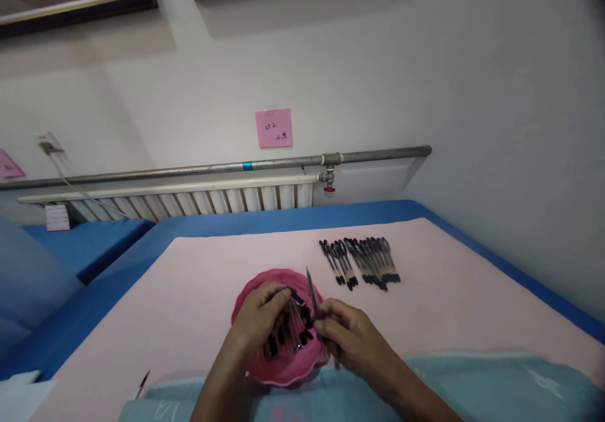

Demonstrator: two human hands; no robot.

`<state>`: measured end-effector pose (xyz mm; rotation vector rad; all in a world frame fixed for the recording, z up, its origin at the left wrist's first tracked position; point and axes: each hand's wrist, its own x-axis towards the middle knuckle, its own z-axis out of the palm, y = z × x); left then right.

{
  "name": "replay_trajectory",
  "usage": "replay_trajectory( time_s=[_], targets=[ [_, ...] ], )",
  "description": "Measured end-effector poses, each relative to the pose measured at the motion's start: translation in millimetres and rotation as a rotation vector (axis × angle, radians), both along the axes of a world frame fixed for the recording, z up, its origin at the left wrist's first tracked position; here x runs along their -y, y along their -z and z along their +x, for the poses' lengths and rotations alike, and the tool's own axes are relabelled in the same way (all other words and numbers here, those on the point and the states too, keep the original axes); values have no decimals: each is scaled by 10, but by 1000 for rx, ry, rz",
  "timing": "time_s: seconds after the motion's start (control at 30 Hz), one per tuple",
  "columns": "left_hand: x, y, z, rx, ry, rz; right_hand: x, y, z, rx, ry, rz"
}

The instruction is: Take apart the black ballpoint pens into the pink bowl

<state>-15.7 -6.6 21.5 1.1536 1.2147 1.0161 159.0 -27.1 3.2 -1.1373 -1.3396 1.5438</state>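
My right hand [347,332] is closed round an uncapped pen [312,291], its point tilted up and to the left. Over the pink bowl [278,375], the thumb and fingers of my left hand [259,313] pinch a small black piece that looks like a pen cap [297,296]. Inside the bowl lie several clear pen barrels [293,326] and black caps [270,346], partly covered by my hands. To the right, a row of capped black pens [362,261] rests side by side on the pink tabletop.
The pink table cover [198,296] has a blue border [283,219]. A thin pen-like piece [142,384] lies at the front left, near white paper [26,397]. Light blue cloth [472,384] runs along the front edge. Behind stand a radiator [227,200] and a pipe [198,170].
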Motion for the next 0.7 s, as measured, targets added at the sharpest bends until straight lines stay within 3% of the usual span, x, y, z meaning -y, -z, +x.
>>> replay_trajectory(
  time_s=[0.2, 0.7],
  targets=[
    [9, 7, 110, 350, -21, -73, 78, -76, -62, 76, -107, -13],
    [24, -12, 211, 378, -135, -72, 121, -54, -86, 307, -119, 67]
  ],
)
